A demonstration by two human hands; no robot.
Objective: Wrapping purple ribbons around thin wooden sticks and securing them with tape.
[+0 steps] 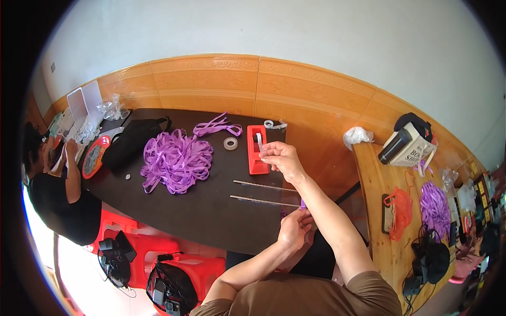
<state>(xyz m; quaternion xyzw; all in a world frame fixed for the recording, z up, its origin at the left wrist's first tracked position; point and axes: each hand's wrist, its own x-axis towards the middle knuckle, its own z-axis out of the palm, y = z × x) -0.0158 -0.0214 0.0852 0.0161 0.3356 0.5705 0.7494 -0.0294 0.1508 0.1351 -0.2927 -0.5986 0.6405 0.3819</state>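
Pinched in the fingertips of my right hand (282,159) is the end of a strip of clear tape (260,141), drawn from a red tape dispenser (253,166) on the dark table. Below it, by the table's right edge, my left hand (293,227) is closed on a short piece of purple ribbon (303,204). Two thin metal rods (263,201) stick out over the tabletop from near that ribbon; my right forearm hides where they end. Left of the dispenser lie a roll of tape (230,144) and a large heap of purple ribbon (178,161).
A black bag (133,143) and an orange-red plate (96,157) of small pieces lie left, where another person (66,197) sits. Red stools (203,271) stand below the table. A wooden table (371,205) at right holds more purple ribbon (435,209) and a red plastic bag (399,213).
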